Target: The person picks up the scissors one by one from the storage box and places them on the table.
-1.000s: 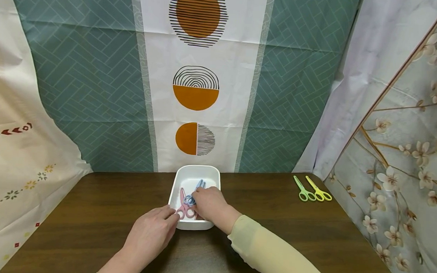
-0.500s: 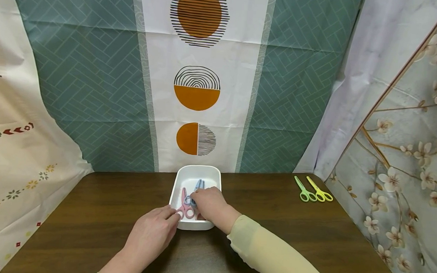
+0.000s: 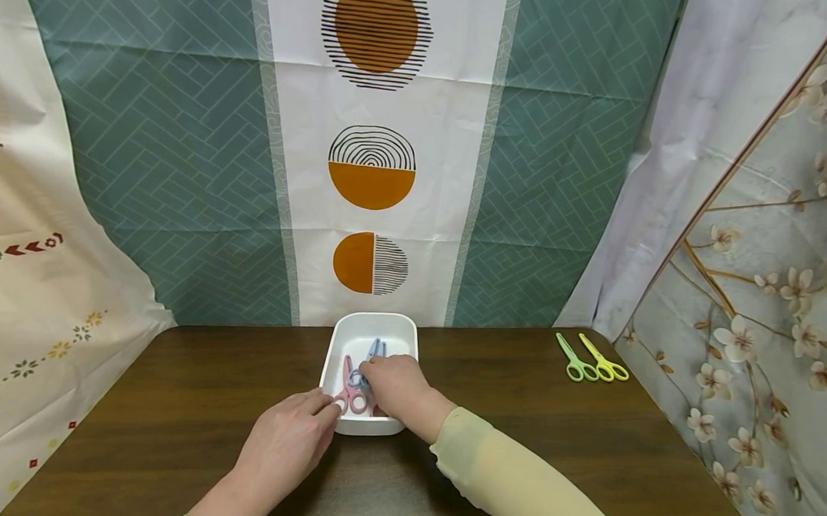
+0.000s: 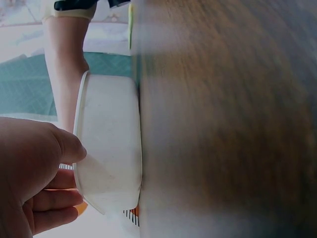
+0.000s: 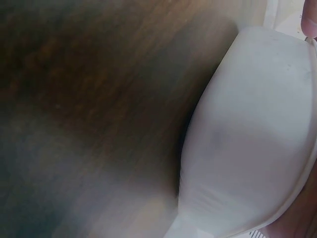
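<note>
Holding a white bin [image 3: 371,427] at its lower-left corner, the left hand [image 3: 291,430] has its thumb against the wall just by the rim. The right hand [image 3: 397,380] comes out of a pale yellow sleeve [image 3: 515,474] and dips into the bin from its lower right, fingers bent down over the handles of blue scissors [image 3: 375,349]. Its fingertips are hidden, so I cannot tell if they grip the scissors or only touch them; the right wrist view shows mostly the bin's outer wall. The blue blades point toward the top of the frame. Just to their left in the bin lie pink scissors [image 3: 348,390], blades also upward, the 2 handle loops at the lower edge.

The bin sits at lower centre of the frame, upright on a dark wooden tabletop [image 3: 206,403]. Well apart, toward the right, green scissors [image 3: 569,356] and yellow scissors [image 3: 597,356] lie side by side, blades slanting to the upper left. Behind hangs a teal-and-white cloth [image 3: 168,163] with 3 round orange designs.
</note>
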Available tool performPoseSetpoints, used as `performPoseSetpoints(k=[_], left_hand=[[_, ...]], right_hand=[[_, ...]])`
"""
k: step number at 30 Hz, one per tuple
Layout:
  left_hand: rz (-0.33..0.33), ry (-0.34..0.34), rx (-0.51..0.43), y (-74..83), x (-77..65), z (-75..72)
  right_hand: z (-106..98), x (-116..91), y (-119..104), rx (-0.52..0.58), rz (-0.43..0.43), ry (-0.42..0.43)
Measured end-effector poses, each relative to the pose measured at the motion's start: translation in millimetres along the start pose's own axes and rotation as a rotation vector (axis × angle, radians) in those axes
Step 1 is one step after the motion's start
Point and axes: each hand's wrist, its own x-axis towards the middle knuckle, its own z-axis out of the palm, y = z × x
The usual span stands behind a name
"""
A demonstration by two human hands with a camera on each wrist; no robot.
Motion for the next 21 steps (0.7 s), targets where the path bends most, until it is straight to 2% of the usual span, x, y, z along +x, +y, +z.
performPoseSetpoints(k=[7,14,21], left_hand=[[0.013,0.013,-0.004,-0.9,0.3,0.7],[0.022,0.027,-0.007,-1.0,-0.4,1.9],[0.013,0.026,-0.001,-0.3,-0.6,2.5]], right_hand=[[-0.2,0.0,-1.6,-0.045,-0.003,0.032],[-1.6,-2.0,-3.2,-0.167,-0.053,0.116],[-5.5,-5.1,-3.9,-0.222,-0.067,0.157]])
